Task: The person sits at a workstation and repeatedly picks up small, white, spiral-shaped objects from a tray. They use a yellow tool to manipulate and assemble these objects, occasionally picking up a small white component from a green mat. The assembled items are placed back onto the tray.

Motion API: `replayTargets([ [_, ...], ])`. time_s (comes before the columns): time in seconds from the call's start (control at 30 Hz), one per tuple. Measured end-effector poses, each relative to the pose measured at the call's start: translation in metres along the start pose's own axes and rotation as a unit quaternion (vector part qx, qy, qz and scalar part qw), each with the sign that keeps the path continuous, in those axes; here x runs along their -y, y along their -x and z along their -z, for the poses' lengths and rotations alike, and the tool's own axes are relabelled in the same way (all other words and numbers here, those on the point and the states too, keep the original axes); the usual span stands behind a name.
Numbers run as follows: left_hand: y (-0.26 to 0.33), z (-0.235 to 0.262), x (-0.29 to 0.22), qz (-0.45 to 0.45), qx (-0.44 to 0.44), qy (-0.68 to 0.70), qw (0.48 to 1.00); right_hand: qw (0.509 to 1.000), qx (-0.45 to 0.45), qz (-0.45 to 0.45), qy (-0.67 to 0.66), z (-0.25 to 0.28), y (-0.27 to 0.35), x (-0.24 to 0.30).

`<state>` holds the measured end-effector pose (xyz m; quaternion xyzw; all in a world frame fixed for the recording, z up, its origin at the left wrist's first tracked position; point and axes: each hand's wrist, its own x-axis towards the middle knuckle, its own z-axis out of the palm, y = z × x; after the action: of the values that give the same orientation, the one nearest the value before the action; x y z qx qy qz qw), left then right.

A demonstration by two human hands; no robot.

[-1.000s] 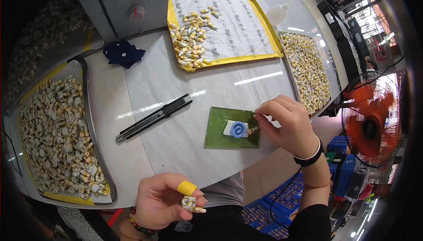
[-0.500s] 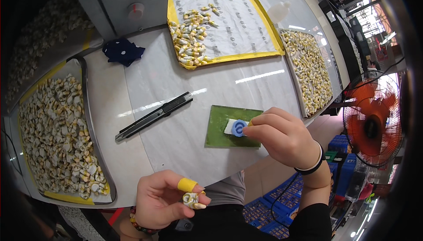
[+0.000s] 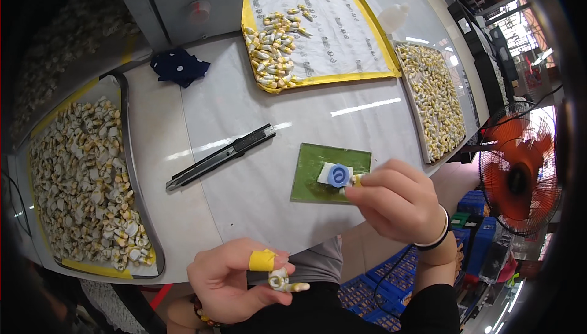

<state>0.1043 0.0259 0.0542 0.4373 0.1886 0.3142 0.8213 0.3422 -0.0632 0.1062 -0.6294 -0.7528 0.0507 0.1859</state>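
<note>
Low at the front edge of the table, my left hand pinches a small white-and-yellow piece with a hollow, ring-like end and a pointed tip beside it; yellow tape wraps one finger. My right hand is closed, its fingertips gripping another small white-and-yellow piece that is partly hidden. That piece is close beside a round blue disc with a dark mark, which lies on a white pad. Beneath the pad is a green square plate. Whether the piece touches the disc I cannot tell.
A black utility knife lies left of the plate. Trays of small pieces stand at left and far right; a yellow-edged tray is behind. Also here are a dark blue cloth, a white bottle and an orange fan.
My right hand has drawn slightly back from the blue disc, showing more of the piece in its fingertips. The piece in my left hand has turned a little. The whole view has shifted slightly.
</note>
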Motion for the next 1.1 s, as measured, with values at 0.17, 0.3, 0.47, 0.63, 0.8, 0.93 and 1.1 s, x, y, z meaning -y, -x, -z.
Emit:
replayTargets([
  [0.17, -0.012, 0.011, -0.001, -0.111, 0.146, -0.168, 0.969, 0.937, -0.149, -0.019, -0.317, -0.014, 0.002, 0.034],
  [0.3, -0.012, 0.003, 0.001, -0.174, 0.127, -0.204, 0.955, 0.917, -0.148, -0.044, -0.367, -0.019, 0.0, 0.044],
  [0.47, -0.013, 0.002, 0.002, -0.184, 0.142, -0.212, 0.949, 0.92, -0.128, -0.01, -0.369, -0.021, 0.002, 0.043],
  [0.63, -0.012, 0.0, 0.003, -0.198, 0.135, -0.229, 0.943, 0.919, -0.105, -0.005, -0.381, -0.02, 0.0, 0.047],
  [0.8, -0.015, -0.003, -0.006, -0.244, 0.147, -0.27, 0.92, 0.913, -0.1, 0.002, -0.396, -0.019, -0.007, 0.049],
  [0.93, -0.016, -0.006, -0.014, -0.271, 0.16, -0.276, 0.908, 0.909, -0.094, 0.008, -0.406, -0.019, -0.01, 0.048],
  [1.1, -0.017, -0.006, -0.016, -0.271, 0.155, -0.286, 0.906, 0.901, -0.083, 0.006, -0.426, -0.02, -0.009, 0.047],
])
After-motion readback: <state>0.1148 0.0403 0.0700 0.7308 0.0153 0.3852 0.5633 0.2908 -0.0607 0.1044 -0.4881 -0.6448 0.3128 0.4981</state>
